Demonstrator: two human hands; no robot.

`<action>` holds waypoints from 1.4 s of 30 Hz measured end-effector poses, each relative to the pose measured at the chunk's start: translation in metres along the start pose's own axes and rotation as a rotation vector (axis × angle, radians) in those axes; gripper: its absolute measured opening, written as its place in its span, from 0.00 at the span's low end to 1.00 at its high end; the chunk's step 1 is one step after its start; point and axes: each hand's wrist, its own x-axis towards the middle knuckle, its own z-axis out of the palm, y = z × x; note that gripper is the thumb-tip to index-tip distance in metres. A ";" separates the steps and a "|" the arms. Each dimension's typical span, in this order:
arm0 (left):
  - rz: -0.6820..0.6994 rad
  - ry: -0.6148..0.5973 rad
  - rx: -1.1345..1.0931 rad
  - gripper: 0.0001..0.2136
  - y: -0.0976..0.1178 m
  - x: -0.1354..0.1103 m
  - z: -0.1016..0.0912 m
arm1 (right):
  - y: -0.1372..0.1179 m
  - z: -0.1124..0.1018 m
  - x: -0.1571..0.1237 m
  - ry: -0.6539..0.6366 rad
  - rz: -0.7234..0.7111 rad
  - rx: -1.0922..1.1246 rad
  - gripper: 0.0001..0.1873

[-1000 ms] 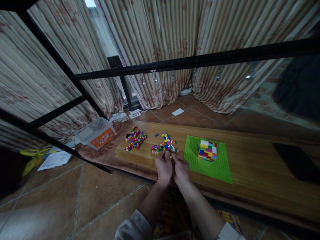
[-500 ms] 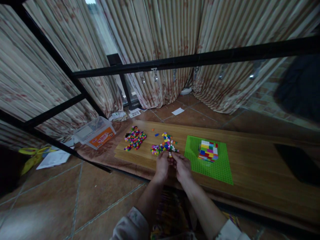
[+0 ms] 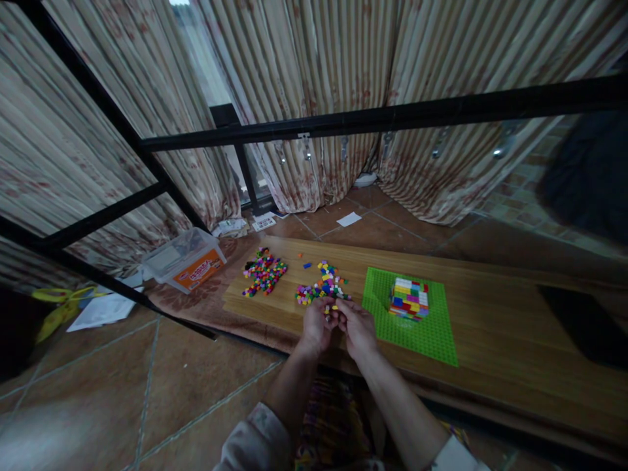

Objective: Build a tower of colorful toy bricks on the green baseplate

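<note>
My left hand [image 3: 316, 327] and my right hand [image 3: 358, 327] meet fingertip to fingertip at the near edge of the wooden board. Small building bricks [image 3: 329, 311] show between the fingers of my left hand, partly hidden. My right fingers pinch a yellow brick [image 3: 335, 307] beside them. Just beyond the hands lies a loose pile of coloured bricks [image 3: 328, 282]. To the right, a block built of multicoloured bricks [image 3: 409, 299] stands on a green baseplate [image 3: 437, 335].
A second pile of bricks [image 3: 265, 271] lies at the board's left end. Left of it stands a clear plastic box [image 3: 189, 258] with an orange label. A dark flat panel [image 3: 583, 324] rests on the wooden board [image 3: 500, 327] at right. A black metal rail [image 3: 363, 122] crosses beyond.
My left hand has turned and opened slightly, showing more of the bricks in its fingers. The yellow brick sits a little lower between the hands. The piles and the built block stay put.
</note>
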 end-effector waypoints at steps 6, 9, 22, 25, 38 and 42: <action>0.116 -0.053 0.140 0.14 -0.006 -0.007 -0.005 | 0.004 -0.001 0.003 0.000 -0.038 -0.031 0.17; 0.173 -0.053 0.244 0.14 -0.011 -0.009 -0.007 | 0.008 -0.002 0.003 -0.012 -0.069 -0.081 0.16; 0.326 0.231 0.185 0.08 -0.027 0.005 -0.001 | 0.014 -0.001 0.019 0.191 -0.210 -0.102 0.15; 0.324 0.220 0.093 0.05 -0.013 0.008 0.000 | 0.002 -0.004 0.028 0.165 -0.176 -0.059 0.11; 0.606 0.261 0.205 0.09 -0.022 0.028 0.007 | -0.008 0.007 0.078 0.180 -0.308 -0.103 0.16; 0.784 0.255 0.384 0.11 -0.028 0.032 0.009 | 0.000 0.005 0.075 0.148 -0.347 -0.183 0.22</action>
